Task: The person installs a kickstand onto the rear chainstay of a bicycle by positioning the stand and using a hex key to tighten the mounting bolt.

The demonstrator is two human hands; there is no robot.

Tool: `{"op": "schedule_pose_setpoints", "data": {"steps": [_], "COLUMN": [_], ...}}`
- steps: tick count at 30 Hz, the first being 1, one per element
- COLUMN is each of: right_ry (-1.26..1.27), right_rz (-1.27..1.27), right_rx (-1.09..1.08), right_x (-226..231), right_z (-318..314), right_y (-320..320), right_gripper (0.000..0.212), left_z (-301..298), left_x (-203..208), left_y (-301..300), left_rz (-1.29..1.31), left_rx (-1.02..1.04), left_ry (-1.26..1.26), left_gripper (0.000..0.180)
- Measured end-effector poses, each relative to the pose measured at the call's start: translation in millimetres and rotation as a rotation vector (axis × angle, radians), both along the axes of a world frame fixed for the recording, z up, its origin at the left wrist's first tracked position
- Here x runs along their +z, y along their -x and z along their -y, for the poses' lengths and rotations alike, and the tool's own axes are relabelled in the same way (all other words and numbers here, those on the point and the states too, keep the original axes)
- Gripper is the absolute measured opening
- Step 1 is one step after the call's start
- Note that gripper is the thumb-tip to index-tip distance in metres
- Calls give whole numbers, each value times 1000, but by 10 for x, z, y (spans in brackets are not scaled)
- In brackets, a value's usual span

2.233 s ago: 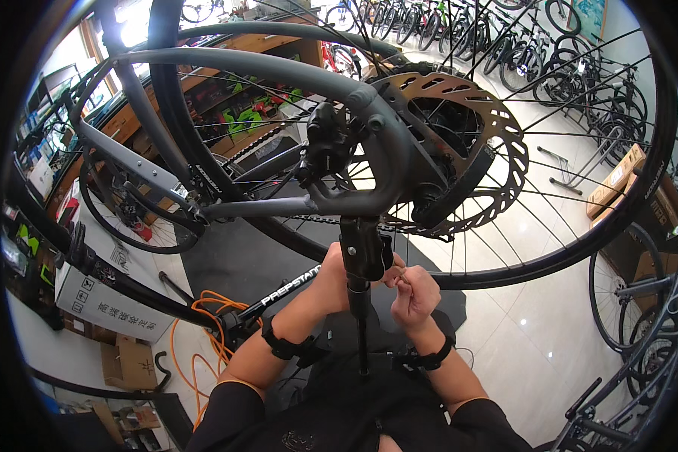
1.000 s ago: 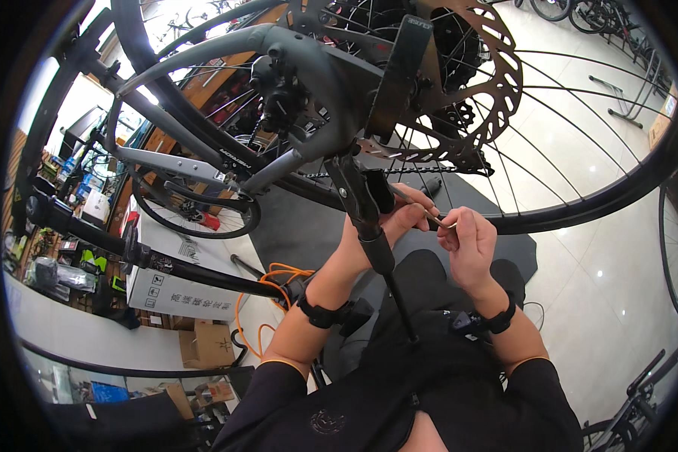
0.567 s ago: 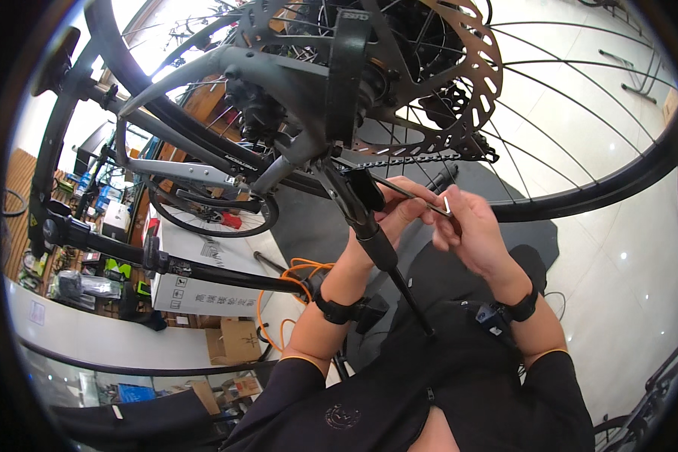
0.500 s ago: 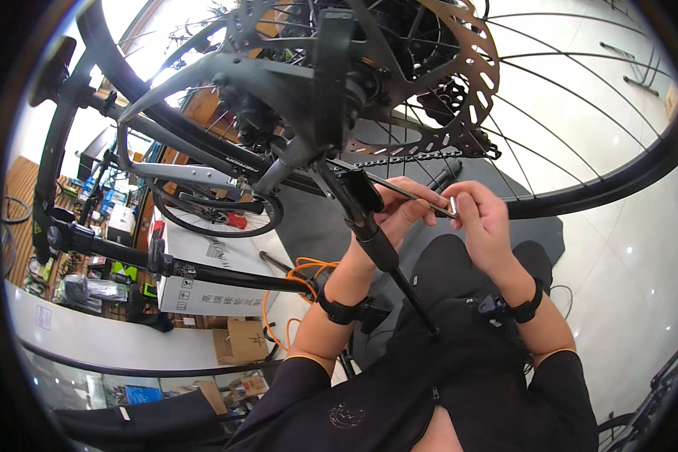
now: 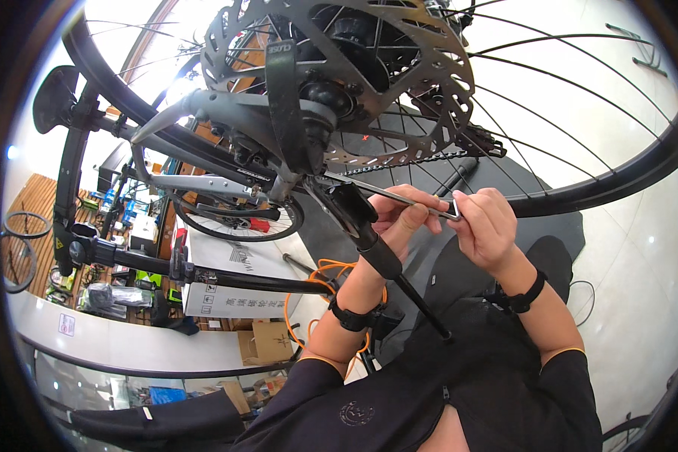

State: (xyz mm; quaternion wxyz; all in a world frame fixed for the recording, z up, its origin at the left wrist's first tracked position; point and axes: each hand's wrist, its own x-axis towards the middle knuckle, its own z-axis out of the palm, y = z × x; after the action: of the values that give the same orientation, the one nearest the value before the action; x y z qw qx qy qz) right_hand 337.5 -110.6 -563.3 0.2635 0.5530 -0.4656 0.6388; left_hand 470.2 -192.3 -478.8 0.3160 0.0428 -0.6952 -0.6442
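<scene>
An L-shaped hex key (image 5: 378,189) runs from the top of the black kickstand (image 5: 375,255) to my fingers. My left hand (image 5: 399,226) is closed around its long arm, behind the kickstand. At the bent end, my right hand (image 5: 490,230) pinches the short arm between thumb and fingers. The key's far tip meets the kickstand mount under the grey bicycle frame (image 5: 237,109); whether it sits in a bolt is hidden. Just above are the slotted disc brake rotor (image 5: 459,94) and a dark quick-release lever (image 5: 282,105).
The spoked rear wheel's tyre (image 5: 580,197) curves past my right hand. A black repair-stand arm (image 5: 226,278) crosses on the left, near a white carton (image 5: 237,260) and an orange hose (image 5: 292,316). A dark mat (image 5: 328,226) lies beneath the bicycle.
The view has shifted a little, so the frame and rotor show from another angle. My right hand's fingers have curled and turned around the key's bent end; my left hand keeps its hold.
</scene>
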Motion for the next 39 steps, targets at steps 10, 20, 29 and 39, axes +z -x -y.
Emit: {"op": "schedule_pose_setpoints", "data": {"steps": [10, 20, 29, 39], "right_ry": [-87, -560, -511, -130], "right_rz": [360, 1674, 1288, -197], "right_rx": [425, 1674, 1125, 99], "right_x": [-13, 374, 553, 207], "right_z": [15, -401, -536, -264], "right_y": [-205, -86, -194, 71], "right_gripper": [12, 41, 26, 43], "left_z": [-15, -242, -284, -120], "left_x": [-75, -16, -11, -67], "left_y": [-253, -575, -608, -651], "left_rz": [-35, 26, 9, 8], "left_rx": [-169, 220, 299, 132], "left_ry": [-347, 46, 97, -150], "left_gripper": [68, 59, 61, 56]}}
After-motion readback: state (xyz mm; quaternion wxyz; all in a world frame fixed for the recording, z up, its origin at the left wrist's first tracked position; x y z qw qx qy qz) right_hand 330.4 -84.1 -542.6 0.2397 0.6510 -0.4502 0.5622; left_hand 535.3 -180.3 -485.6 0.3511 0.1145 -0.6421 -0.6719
